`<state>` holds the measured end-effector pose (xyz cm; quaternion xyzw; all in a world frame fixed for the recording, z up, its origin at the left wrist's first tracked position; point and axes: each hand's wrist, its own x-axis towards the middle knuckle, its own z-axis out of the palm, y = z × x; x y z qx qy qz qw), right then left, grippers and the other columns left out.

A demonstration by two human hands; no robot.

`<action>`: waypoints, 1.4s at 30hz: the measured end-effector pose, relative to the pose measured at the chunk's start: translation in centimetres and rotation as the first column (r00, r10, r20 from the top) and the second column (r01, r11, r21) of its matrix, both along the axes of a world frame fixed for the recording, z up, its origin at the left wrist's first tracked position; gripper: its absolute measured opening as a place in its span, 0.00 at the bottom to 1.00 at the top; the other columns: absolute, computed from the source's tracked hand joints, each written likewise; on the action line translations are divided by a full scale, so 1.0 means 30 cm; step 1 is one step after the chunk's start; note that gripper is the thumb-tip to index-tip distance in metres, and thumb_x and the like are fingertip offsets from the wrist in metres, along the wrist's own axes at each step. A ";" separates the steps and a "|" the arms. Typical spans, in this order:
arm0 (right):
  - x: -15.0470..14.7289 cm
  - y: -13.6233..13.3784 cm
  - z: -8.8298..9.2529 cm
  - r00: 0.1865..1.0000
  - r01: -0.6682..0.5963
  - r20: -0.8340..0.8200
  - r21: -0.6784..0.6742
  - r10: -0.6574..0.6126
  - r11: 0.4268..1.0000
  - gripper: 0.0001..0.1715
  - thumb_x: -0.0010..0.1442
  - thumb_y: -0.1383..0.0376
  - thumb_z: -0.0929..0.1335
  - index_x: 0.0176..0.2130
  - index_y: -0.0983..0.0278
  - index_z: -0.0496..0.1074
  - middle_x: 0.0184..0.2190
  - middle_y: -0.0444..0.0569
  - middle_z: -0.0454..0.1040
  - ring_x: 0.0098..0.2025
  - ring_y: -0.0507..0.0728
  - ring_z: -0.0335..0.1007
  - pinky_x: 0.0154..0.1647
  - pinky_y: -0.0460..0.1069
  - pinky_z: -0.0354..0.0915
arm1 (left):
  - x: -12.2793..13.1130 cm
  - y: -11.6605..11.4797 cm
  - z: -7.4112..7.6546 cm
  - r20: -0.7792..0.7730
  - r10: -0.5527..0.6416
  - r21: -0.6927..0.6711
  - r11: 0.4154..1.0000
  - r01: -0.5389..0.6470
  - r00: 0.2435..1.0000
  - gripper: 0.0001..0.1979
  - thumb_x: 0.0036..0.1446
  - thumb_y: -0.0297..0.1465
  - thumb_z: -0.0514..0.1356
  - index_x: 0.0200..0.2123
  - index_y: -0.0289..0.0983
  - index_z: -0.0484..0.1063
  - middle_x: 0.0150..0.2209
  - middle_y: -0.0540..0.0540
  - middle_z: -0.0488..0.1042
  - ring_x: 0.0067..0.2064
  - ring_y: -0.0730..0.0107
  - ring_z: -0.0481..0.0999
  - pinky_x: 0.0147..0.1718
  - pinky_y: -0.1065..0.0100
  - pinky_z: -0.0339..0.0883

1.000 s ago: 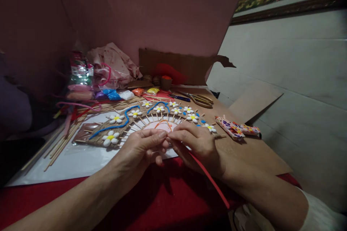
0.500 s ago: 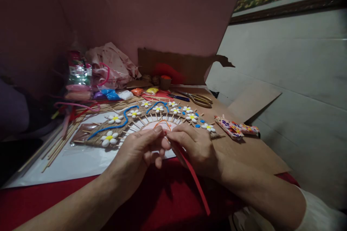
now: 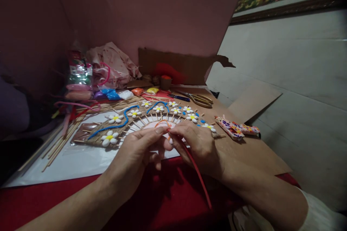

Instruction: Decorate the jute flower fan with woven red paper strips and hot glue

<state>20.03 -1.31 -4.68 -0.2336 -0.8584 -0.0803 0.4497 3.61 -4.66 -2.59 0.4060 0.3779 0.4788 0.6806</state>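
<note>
Over the near edge of the craft piece, the fingertips of my left hand [image 3: 142, 146] and my right hand [image 3: 199, 144] meet in a pinch. A narrow red strip [image 3: 199, 175] runs from this pinch under my right fingers and hangs down in front of the table. Red also shows between the left thumb and forefinger; the exact grip is hidden. A thin orange strand [image 3: 162, 122] loops just behind the fingertips. Beyond lies a twine-covered arch [image 3: 141, 119] set with short sticks, white flowers with yellow centres, and blue curling lines.
Bags of coloured clay [image 3: 111, 94] and thin wooden sticks [image 3: 58, 142] lie at the left and back. Scissors [image 3: 200, 99] and a blue-handled cutter [image 3: 179, 97] rest behind. A flower-patterned item [image 3: 233, 128] lies on brown cardboard [image 3: 252, 151] at right.
My right fingers have closed in against the left fingertips. The red strip has turned more edge-on and its free end has shifted slightly right and up.
</note>
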 end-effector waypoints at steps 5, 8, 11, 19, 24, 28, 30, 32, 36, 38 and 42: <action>-0.001 -0.005 0.004 0.999 -0.032 -0.013 -0.015 0.032 0.999 0.06 0.59 0.71 0.64 0.39 0.64 0.66 0.31 0.48 0.73 0.33 0.52 0.71 0.31 0.46 0.68 | -0.002 0.007 -0.011 -0.044 0.022 0.041 0.999 -0.020 0.999 0.12 0.50 0.37 0.64 0.28 0.32 0.75 0.26 0.48 0.70 0.20 0.80 0.61 0.16 0.76 0.60; -0.002 -0.005 0.003 0.999 -0.051 0.005 -0.033 0.051 0.998 0.05 0.59 0.71 0.64 0.39 0.65 0.66 0.31 0.48 0.73 0.33 0.52 0.70 0.31 0.46 0.68 | -0.002 0.012 -0.016 -0.038 0.024 0.036 0.999 -0.022 0.999 0.11 0.49 0.35 0.64 0.27 0.32 0.75 0.25 0.48 0.70 0.19 0.80 0.62 0.16 0.77 0.61; -0.002 -0.004 0.001 0.998 -0.062 0.013 -0.037 0.063 0.997 0.06 0.59 0.72 0.64 0.38 0.64 0.66 0.30 0.48 0.73 0.33 0.53 0.70 0.32 0.47 0.68 | -0.003 0.017 -0.018 -0.011 0.014 0.010 1.000 -0.013 1.000 0.09 0.49 0.34 0.65 0.27 0.32 0.75 0.24 0.49 0.70 0.19 0.81 0.62 0.16 0.77 0.61; -0.002 -0.003 -0.003 0.999 -0.052 0.010 -0.022 0.052 0.998 0.06 0.59 0.72 0.64 0.39 0.64 0.66 0.30 0.47 0.73 0.33 0.53 0.71 0.33 0.48 0.69 | -0.009 0.017 -0.021 0.033 0.007 -0.025 1.000 -0.006 0.999 0.09 0.47 0.33 0.66 0.30 0.33 0.75 0.25 0.49 0.72 0.19 0.81 0.64 0.16 0.77 0.61; -0.004 -0.006 -0.003 0.999 -0.044 -0.019 -0.036 0.043 0.998 0.06 0.59 0.71 0.65 0.39 0.65 0.67 0.30 0.48 0.73 0.32 0.52 0.70 0.28 0.45 0.67 | -0.006 0.017 -0.016 0.029 0.005 -0.013 1.000 -0.005 1.000 0.08 0.48 0.32 0.66 0.28 0.33 0.75 0.24 0.50 0.71 0.18 0.82 0.62 0.16 0.77 0.62; -0.005 -0.008 -0.002 0.998 -0.067 -0.010 -0.048 0.066 0.997 0.07 0.58 0.73 0.64 0.40 0.65 0.67 0.30 0.48 0.73 0.32 0.52 0.70 0.29 0.46 0.67 | -0.004 0.017 -0.014 0.033 0.001 -0.005 1.000 -0.001 0.999 0.07 0.49 0.32 0.65 0.28 0.33 0.74 0.24 0.50 0.71 0.18 0.82 0.62 0.16 0.78 0.62; -0.005 -0.009 -0.002 0.998 -0.065 -0.002 -0.052 0.065 0.996 0.07 0.58 0.73 0.64 0.39 0.65 0.66 0.30 0.47 0.73 0.32 0.52 0.70 0.30 0.47 0.67 | -0.004 0.017 -0.015 0.039 -0.004 -0.001 1.000 0.004 0.999 0.07 0.49 0.32 0.65 0.28 0.33 0.74 0.25 0.50 0.70 0.19 0.82 0.61 0.16 0.78 0.62; -0.005 -0.010 -0.002 0.998 -0.064 -0.003 -0.043 0.064 0.997 0.07 0.58 0.73 0.64 0.39 0.65 0.66 0.30 0.48 0.73 0.33 0.53 0.70 0.31 0.47 0.67 | -0.004 0.016 -0.015 0.040 -0.011 -0.001 1.000 0.011 0.999 0.07 0.50 0.32 0.64 0.28 0.33 0.74 0.24 0.50 0.70 0.19 0.82 0.61 0.16 0.78 0.61; -0.007 -0.011 0.000 0.999 -0.054 -0.011 -0.044 0.053 0.998 0.07 0.57 0.74 0.65 0.38 0.66 0.67 0.30 0.49 0.73 0.33 0.53 0.70 0.31 0.48 0.67 | -0.005 0.014 -0.016 0.020 -0.013 -0.010 1.000 0.014 1.000 0.08 0.50 0.33 0.64 0.28 0.32 0.73 0.24 0.49 0.70 0.19 0.81 0.61 0.16 0.77 0.61; -0.008 -0.011 0.000 0.999 -0.051 -0.014 -0.048 0.050 0.998 0.06 0.57 0.73 0.65 0.37 0.66 0.67 0.30 0.49 0.73 0.32 0.53 0.70 0.30 0.47 0.66 | -0.004 0.012 -0.017 -0.016 0.002 0.000 1.000 -0.002 1.000 0.09 0.51 0.34 0.63 0.28 0.32 0.73 0.24 0.49 0.70 0.20 0.80 0.62 0.17 0.77 0.60; -0.010 -0.013 0.001 0.998 -0.066 -0.025 -0.077 0.064 0.995 0.04 0.58 0.72 0.64 0.36 0.66 0.66 0.28 0.48 0.72 0.30 0.52 0.68 0.28 0.46 0.65 | -0.001 0.006 -0.020 -0.108 0.051 0.078 0.996 -0.042 0.993 0.12 0.52 0.36 0.62 0.25 0.32 0.73 0.24 0.48 0.70 0.21 0.79 0.62 0.17 0.76 0.59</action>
